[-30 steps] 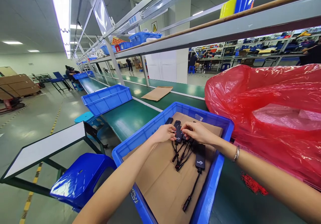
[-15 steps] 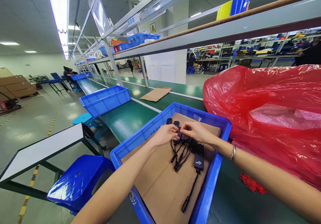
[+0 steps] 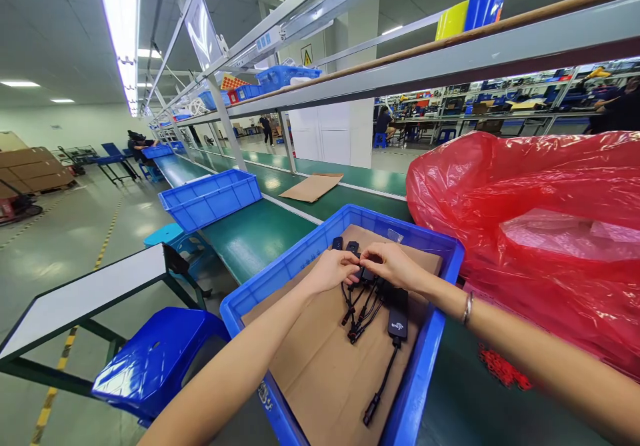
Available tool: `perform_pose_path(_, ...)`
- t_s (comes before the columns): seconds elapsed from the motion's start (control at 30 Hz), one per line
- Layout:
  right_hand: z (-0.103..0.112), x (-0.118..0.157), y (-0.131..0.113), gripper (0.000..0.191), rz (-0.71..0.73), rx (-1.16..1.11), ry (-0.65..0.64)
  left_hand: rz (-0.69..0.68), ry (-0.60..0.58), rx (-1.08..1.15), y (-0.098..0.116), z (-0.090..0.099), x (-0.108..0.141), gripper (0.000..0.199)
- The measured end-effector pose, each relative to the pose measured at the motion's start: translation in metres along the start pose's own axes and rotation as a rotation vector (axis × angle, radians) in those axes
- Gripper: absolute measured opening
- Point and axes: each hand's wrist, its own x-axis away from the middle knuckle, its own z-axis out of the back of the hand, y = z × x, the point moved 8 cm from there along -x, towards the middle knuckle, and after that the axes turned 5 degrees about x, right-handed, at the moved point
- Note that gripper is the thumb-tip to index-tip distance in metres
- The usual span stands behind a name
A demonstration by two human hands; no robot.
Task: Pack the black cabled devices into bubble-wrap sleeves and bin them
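Hands: two, both over the crate; left hand and right hand meet nearly fingertip to fingertip.
Fingers: thumb and fingers drawn together on each; I cannot tell whether anything small is pinched between them.
Bracelet: one, on the right wrist.
Black cabled devices: at least four in the crate; one lies at the right, its single cable running toward the near end, the others bunched under and just beyond the hands, partly hidden.
Near crate: one, blue, lined with brown cardboard.
Crate farther along: one, blue, on the green bench.
Cardboard sheet: one, flat.
Red plastic bag: one, right of the near crate.
Small red parts: one heap, too many to count.
Stools close by: two, dark blue and light blue.
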Motion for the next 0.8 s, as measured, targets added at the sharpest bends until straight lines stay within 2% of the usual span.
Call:
perform_pose_path(0.17,-0.009,0.001,0.0,0.023,0.059,0.039,0.008,0.025,0.0,0.001,-0.005,-0.001,-0.003,0.007)
perform_pose_path(0.33,-0.01,0.0,0.008,0.024,0.02,0.001,0.017,0.006,-0.077,0.016,0.001,0.001,0.001,0.015)
perform_pose_path(0.5,-0.017,-0.002,-0.003,0.023,0.062,-0.021,-0.059,0.012,-0.145,-0.051,0.004,0.0,0.003,0.028)
perform_pose_path(0.57,-0.017,-0.002,-0.008,0.023,0.072,-0.005,-0.085,0.036,-0.157,-0.133,0.005,0.003,0.006,0.026)
perform_pose_path(0.63,-0.009,0.001,-0.011,0.025,0.056,0.019,-0.066,0.057,-0.15,-0.264,0.007,0.011,0.011,0.026)
perform_pose_path(0.7,0.007,0.012,-0.012,0.028,-0.003,0.05,0.023,0.048,-0.091,-0.441,0.014,0.02,0.017,0.028)
perform_pose_path(0.77,0.029,0.037,-0.012,0.025,-0.092,0.091,0.159,0.01,0.014,-0.63,0.026,0.023,0.023,0.025)
perform_pose_path(0.8,0.038,0.056,-0.014,0.022,-0.135,0.117,0.226,-0.014,0.057,-0.714,0.032,0.018,0.026,0.022)
